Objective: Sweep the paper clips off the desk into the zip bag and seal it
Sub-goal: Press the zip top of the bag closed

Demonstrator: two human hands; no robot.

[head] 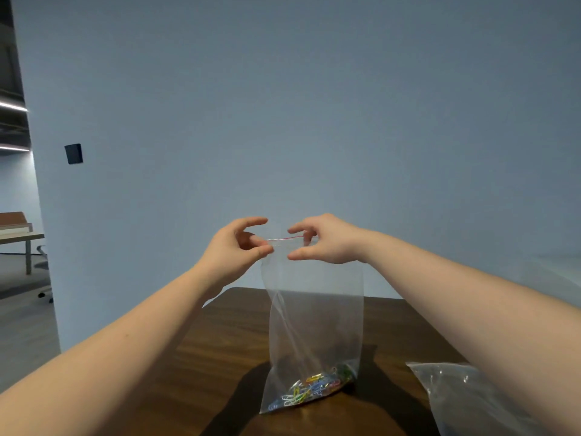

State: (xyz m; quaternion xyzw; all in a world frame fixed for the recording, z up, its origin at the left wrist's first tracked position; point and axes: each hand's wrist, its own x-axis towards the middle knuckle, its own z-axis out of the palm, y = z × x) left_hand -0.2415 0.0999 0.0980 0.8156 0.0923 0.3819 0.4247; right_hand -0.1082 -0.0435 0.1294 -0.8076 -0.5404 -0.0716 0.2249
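Note:
A clear zip bag stands upright above the dark wooden desk, its bottom resting on the wood. Several coloured paper clips lie heaped in its bottom. My left hand pinches the left end of the bag's top strip, which has a thin red line. My right hand pinches the right end of that strip. Both hands hold the bag up at about the same height. No loose clips show on the visible desk.
A second clear plastic bag lies on the desk at the lower right, partly under my right forearm. A blue-grey wall stands right behind the desk. Far left, another table and an office chair base stand on the floor.

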